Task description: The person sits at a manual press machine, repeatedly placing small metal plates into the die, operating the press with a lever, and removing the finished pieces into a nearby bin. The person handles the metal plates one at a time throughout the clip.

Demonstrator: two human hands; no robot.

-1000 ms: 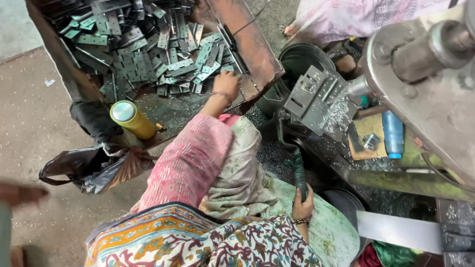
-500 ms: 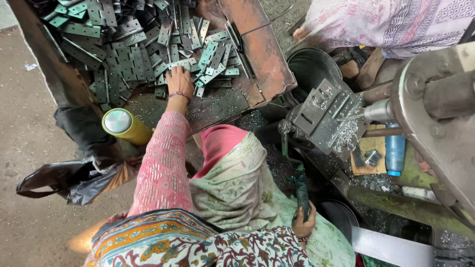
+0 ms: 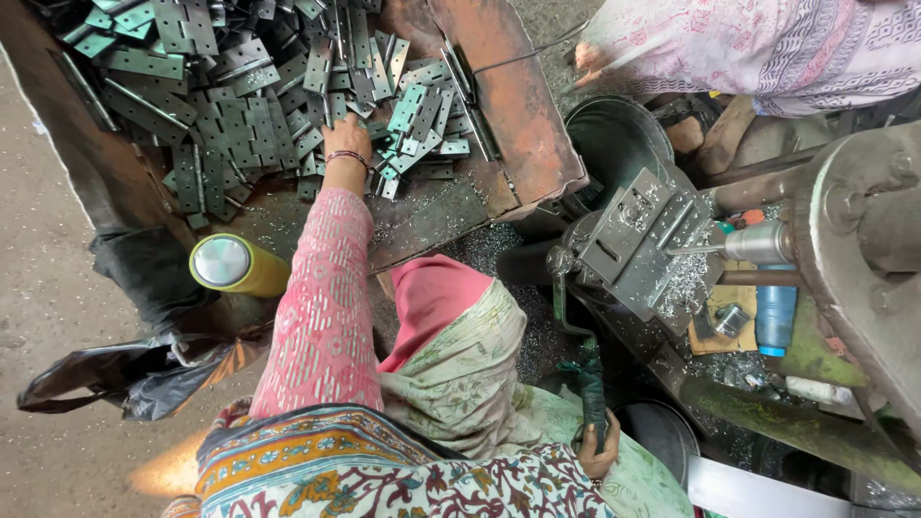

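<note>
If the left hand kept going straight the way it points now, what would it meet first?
The left hand points up the frame into the pile of metal plates in the rusty tray. It already seems to touch plates at its fingertips, so more plates come first; depth is hard to judge.

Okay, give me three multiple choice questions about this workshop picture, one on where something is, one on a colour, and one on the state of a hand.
1. Where is the left hand?
A. On the pile of metal plates in the rusty tray
B. On the blue bottle
C. On the black plastic bag

2. What colour is the cylinder beside the pink sleeve?
A. Red
B. Yellow with a silver top
C. White

3. What is the right hand doing?
A. Lying open and flat
B. Gripping the dark green lever handle
C. Holding a metal plate

Answers:
1. A, the left hand's fingers rest among the plates.
2. B, its body is yellow and its end shines silver.
3. B, the fingers wrap the handle's lower end.
</note>
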